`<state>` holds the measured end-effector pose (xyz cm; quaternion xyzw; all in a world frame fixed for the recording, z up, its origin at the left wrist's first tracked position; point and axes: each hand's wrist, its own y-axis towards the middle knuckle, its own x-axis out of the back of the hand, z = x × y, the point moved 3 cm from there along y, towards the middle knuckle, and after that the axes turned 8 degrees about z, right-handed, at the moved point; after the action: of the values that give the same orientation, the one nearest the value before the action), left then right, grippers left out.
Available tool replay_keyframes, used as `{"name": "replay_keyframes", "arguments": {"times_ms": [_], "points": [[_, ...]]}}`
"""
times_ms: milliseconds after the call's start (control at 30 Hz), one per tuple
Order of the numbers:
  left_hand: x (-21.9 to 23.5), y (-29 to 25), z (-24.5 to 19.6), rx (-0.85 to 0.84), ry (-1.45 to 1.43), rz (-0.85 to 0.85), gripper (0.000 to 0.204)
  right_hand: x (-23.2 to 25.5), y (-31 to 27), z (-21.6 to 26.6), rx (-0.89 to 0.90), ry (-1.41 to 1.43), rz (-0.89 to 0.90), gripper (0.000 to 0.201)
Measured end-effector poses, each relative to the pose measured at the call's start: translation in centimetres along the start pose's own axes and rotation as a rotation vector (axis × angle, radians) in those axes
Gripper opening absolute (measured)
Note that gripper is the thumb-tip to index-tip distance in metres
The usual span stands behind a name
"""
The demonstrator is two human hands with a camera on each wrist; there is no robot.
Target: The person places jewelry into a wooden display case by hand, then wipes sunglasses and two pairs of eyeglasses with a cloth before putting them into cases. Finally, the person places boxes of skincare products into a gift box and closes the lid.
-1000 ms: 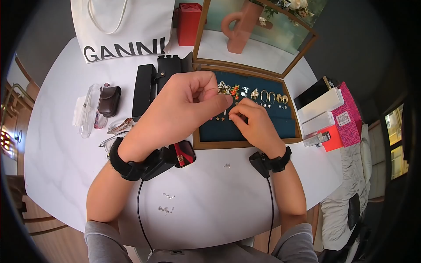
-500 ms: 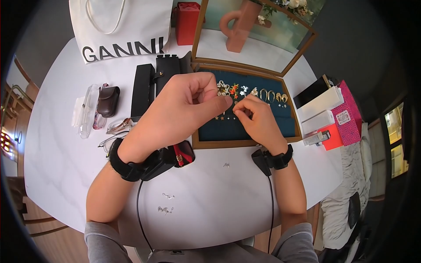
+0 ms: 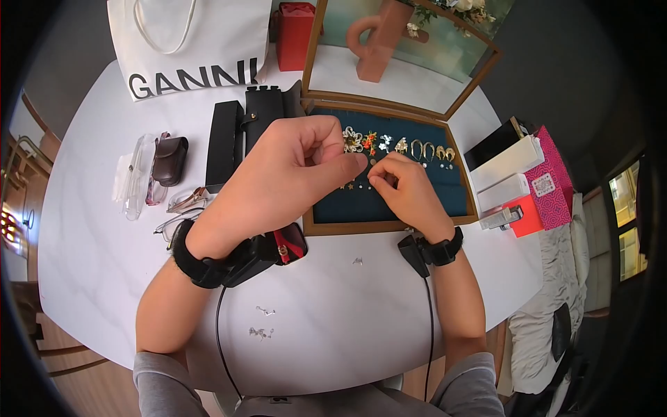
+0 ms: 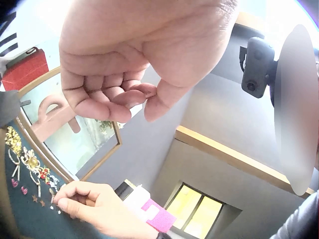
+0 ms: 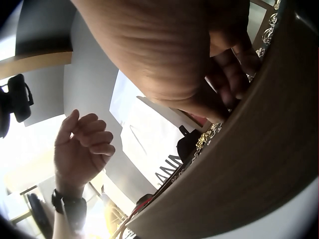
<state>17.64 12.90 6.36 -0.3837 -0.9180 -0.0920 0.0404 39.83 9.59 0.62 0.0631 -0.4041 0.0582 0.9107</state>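
Observation:
My left hand point(image 3: 292, 170) is raised above the left part of a jewellery display case point(image 3: 326, 228), its fingers curled in and its thumb near the index finger. Nothing shows between those fingers in the left wrist view. Lower, at the dark teal pad point(image 3: 445, 198), the right hand point(image 3: 406, 187) pinches with thumb and index finger at a small earring, which the fingertips mostly hide. Flower earrings point(image 3: 353, 140), orange-red earrings point(image 3: 369, 143) and gold hoops point(image 3: 417, 149) line the pad's upper row. Small studs sit below them.
The case's glass lid point(image 3: 396, 62) stands raised behind. Left lie black cases point(image 3: 224, 142), a brown pouch point(image 3: 169, 160) and glasses point(image 3: 182, 221). A white bag point(image 3: 191, 48) stands behind; boxes point(image 3: 549, 184) are at right. Tiny clear pieces point(image 3: 260, 333) lie in front.
My right hand has shifted slightly right and up over the pad, then settled near the small studs. The left hand has kept its pose.

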Motion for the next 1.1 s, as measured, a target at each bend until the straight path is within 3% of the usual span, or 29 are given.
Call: {"name": "replay_keyframes", "arguments": {"times_ms": [467, 633, 700, 800, 933, 1033, 1100], "points": [[-0.1, 0.1, 0.3, -0.004, -0.002, 0.003, 0.036, 0.1, 0.0, -0.2, 0.041, 0.002, -0.027, 0.005], [0.0, 0.2, 0.2, -0.021, 0.013, 0.007, 0.036, 1.4, -2.6, 3.3, 0.030, 0.054, -0.043, 0.003], [0.1, 0.1, 0.3, -0.035, -0.001, 0.008, 0.036, 0.2, -4.9, 4.8, 0.107, 0.036, 0.155, 0.005], [-0.1, 0.1, 0.1, -0.039, 0.003, 0.011, 0.037, -1.9, -8.5, 4.7, 0.056, -0.131, 0.261, 0.012], [-1.1, -0.4, -0.2, 0.109, 0.069, 0.151, 0.038, -3.4, -9.8, 3.8, -0.006, -0.044, 0.262, 0.013], [-1.7, -0.9, -0.7, 0.185, 0.165, 0.241, 0.032, -4.3, -9.8, 3.3, 0.022, -0.079, 0.213, 0.010], [-2.2, -1.4, -0.3, 0.283, 0.196, 0.389, 0.023, -4.5, -9.5, 2.9, 0.125, -0.127, 0.198, 0.008]]}}
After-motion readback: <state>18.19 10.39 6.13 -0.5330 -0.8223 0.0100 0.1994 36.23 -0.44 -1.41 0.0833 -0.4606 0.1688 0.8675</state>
